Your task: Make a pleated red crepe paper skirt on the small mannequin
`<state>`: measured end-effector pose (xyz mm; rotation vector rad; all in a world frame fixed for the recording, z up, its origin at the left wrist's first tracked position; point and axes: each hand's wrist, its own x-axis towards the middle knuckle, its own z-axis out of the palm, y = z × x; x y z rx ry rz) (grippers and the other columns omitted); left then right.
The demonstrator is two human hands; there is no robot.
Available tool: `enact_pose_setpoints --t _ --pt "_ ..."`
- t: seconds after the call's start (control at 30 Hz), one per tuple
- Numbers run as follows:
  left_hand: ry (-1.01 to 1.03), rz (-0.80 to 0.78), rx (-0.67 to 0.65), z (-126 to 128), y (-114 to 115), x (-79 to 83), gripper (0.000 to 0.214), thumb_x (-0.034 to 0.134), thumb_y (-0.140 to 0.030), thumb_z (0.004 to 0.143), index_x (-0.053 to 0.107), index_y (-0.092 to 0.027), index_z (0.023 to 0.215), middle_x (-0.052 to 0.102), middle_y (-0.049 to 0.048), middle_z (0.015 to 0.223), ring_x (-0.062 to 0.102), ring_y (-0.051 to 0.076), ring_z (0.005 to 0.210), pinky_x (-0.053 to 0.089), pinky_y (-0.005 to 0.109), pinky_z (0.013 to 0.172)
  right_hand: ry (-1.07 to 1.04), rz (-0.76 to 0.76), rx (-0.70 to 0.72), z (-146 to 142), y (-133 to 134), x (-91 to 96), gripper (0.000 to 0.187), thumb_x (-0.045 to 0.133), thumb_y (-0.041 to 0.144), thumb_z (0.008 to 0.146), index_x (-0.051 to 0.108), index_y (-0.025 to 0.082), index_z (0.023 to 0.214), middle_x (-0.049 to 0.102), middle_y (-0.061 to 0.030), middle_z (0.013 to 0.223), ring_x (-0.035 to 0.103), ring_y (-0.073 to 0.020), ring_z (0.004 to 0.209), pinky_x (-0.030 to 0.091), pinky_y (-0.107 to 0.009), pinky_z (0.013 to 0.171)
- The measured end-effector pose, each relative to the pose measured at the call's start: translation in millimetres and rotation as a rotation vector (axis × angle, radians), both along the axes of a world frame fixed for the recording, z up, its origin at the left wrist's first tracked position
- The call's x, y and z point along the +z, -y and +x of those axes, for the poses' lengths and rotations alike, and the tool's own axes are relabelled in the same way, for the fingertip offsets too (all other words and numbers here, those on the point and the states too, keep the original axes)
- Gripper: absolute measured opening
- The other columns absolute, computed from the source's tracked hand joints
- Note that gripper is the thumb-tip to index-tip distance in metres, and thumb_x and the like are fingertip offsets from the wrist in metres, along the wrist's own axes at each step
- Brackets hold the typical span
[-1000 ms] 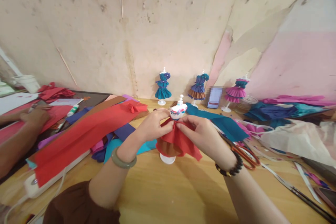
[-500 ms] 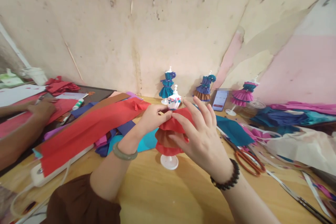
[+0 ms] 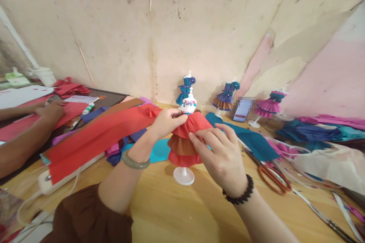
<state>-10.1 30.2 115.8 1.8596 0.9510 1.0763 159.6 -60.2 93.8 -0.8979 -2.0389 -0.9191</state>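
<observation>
Upright in front of me is a miniature dress form point(image 3: 189, 105) on a round white base point(image 3: 184, 176). Its skirt has a red top ruffle point(image 3: 197, 122), a brown ruffle point(image 3: 181, 144) under it and another red tier at the bottom. My left hand point(image 3: 166, 123), with a green bangle at the wrist, pinches the red ruffle's upper edge at the waist. My right hand point(image 3: 221, 153), wearing a dark beaded bracelet, has its thumb and forefinger closed on the ruffle's lower right part. That hand covers the right side of the skirt.
Long red fabric point(image 3: 99, 133) lies left, over a white power strip point(image 3: 44, 184). Three dressed forms, one a pink-skirted form point(image 3: 268, 105), stand behind, near a phone point(image 3: 242, 109). Orange-handled scissors point(image 3: 274, 179) lie right. Another person's hands point(image 3: 51, 112) work far left.
My right hand's spread fingers have come down and closed on the red ruffle. My left hand stays at the waist. The whole view has shifted slightly.
</observation>
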Motion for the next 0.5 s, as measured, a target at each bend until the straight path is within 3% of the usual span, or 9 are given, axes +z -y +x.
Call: enact_pose_setpoints --t 0.17,0.3,0.4,0.5 --pt "0.003 0.024 -0.021 -1 -1 -0.7 0.025 0.057 -0.035 0.08 0.067 -0.013 0.078 0.06 -0.0001 0.068 0.054 0.015 0.068 0.039 0.026 0.062 -0.05 -0.104 0.063 -9 3 -0.1 0.021 0.053 0.011 0.096 0.071 0.019 0.1 0.075 -0.0044 0.087 0.064 -0.0191 0.079 0.046 -0.043 0.087" --pt "-0.061 0.065 -0.097 -4 -1 -1.3 0.022 0.057 -0.032 0.082 0.069 -0.013 0.082 0.067 0.0019 0.073 0.06 0.017 0.071 0.044 0.026 0.061 -0.33 -0.324 0.174 -2 3 6.3 0.018 0.056 0.023 0.095 0.071 0.022 0.104 0.075 -0.0073 0.093 0.067 -0.0218 0.086 0.051 -0.04 0.08" --pt "-0.105 0.13 -0.23 -5 -1 -2.1 0.026 0.057 -0.027 0.083 0.072 -0.015 0.1 0.074 0.0051 0.094 0.066 0.021 0.088 0.051 0.029 0.073 -0.632 -0.487 0.142 12 -5 8.3 0.019 0.056 0.029 0.095 0.07 0.022 0.103 0.076 -0.0086 0.099 0.069 -0.0241 0.095 0.053 -0.04 0.083" --pt "-0.165 0.193 -0.321 -6 -3 -4.0 0.032 0.056 -0.022 0.083 0.071 -0.018 0.111 0.075 0.0055 0.107 0.066 0.023 0.101 0.052 0.032 0.085 -0.743 -0.771 0.163 24 -16 6.8 0.027 0.059 0.035 0.092 0.068 0.021 0.113 0.074 -0.0096 0.112 0.068 -0.0256 0.106 0.053 -0.042 0.091"
